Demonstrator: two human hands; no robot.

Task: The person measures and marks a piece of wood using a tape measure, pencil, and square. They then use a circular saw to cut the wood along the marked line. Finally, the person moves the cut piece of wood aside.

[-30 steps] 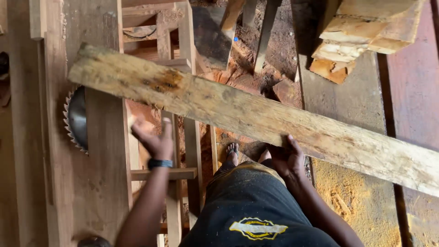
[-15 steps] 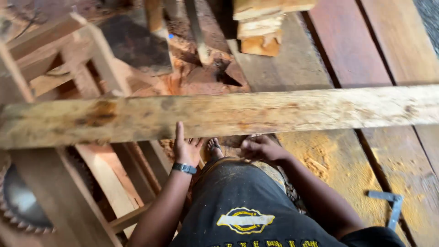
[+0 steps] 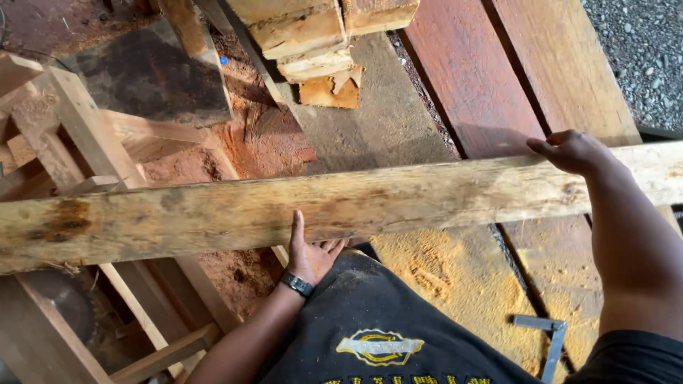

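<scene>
A long pale weathered plank (image 3: 398, 203) runs across the whole view at waist height, with a dark stain near its left end. My left hand (image 3: 311, 252), a dark watch on its wrist, has its palm against the plank's near edge from below, thumb up along the board. My right hand (image 3: 571, 151) lies on top of the plank further right, fingers curled over its far edge. Both hands carry the plank above the ground.
A wooden saw bench frame (image 3: 78, 135) stands at the left with a circular blade (image 3: 67, 313) under it. Stacked timber offcuts (image 3: 320, 35) lie at the top, reddish boards (image 3: 498, 78) at the right. Sawdust covers the ground; a metal square (image 3: 551, 341) lies bottom right.
The plank has swung from a diagonal to nearly level across me. My right hand slid out to the right along it and now rests on top.
</scene>
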